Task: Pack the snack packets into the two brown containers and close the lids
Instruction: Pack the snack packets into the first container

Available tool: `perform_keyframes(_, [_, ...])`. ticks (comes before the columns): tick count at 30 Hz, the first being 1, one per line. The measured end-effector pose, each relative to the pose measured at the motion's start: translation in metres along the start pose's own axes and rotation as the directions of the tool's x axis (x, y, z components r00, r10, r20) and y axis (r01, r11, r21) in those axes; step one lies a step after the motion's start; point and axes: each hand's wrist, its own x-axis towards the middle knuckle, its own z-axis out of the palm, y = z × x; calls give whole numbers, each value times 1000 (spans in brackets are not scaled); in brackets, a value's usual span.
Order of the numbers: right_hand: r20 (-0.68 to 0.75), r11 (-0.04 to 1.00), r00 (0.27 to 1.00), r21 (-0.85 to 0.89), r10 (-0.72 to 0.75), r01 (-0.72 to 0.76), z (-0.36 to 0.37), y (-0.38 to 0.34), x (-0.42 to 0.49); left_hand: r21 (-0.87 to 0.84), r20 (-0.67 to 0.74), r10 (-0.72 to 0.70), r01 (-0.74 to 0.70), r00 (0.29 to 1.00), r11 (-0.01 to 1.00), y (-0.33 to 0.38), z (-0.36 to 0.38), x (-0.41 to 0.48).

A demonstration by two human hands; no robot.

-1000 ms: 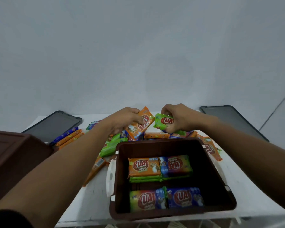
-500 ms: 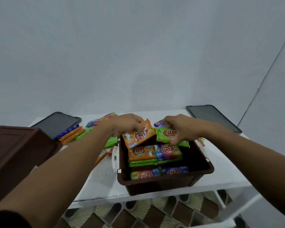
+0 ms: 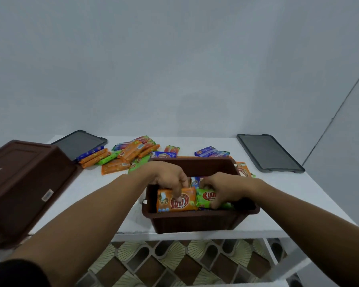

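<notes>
An open brown container (image 3: pixel 195 221) stands at the table's front edge with packets inside. Both hands are down in it. My left hand (image 3: pixel 170 178) grips an orange snack packet (image 3: pixel 164 201) at the container's near left. Beside it my right hand (image 3: pixel 222 189) grips a green snack packet (image 3: pixel 204 196). A blue packet (image 3: pixel 195 180) shows between the hands, deeper in. A second brown container (image 3: pixel 23 183) lies upside down at the left. Several loose packets (image 3: pixel 129 154) in orange, green and blue are scattered behind the open container.
Two dark grey lids lie flat on the white table (image 3: pixel 104 193): one lid (image 3: pixel 81 142) at the back left, the other lid (image 3: pixel 267 152) at the back right. A grey wall rises behind. Patterned floor tiles (image 3: pixel 174 264) show below the table's front edge.
Both hands have come from the pile at the back down into the open container, bringing the orange and green packets. The camera has tilted up, so the container sits lower in view.
</notes>
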Motion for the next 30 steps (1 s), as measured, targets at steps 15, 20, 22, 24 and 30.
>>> perform_keyframes(15, [88, 983, 991, 163, -104, 89, 21, 15, 8, 301, -159, -33, 80, 987, 950, 1, 30, 7])
perform_keyframes(20, [111, 977, 988, 198, -106, 83, 22, 16, 12, 323, -166, -66, 117, 984, 939, -1, 37, 12])
perform_keyframes(22, [129, 975, 984, 200, -122, 95, 21, 17, 12, 320, -146, -64, 108, 987, 941, -2, 38, 12])
perform_keyframes(24, [140, 970, 981, 221, -136, 103, 21, 17, 12, 311, -105, -70, 99, 992, 945, -2, 38, 13])
perform_keyframes(30, [236, 975, 966, 219, -102, 50, 22, 18, 14, 321, -16, -123, 121, 992, 939, 3, 37, 14])
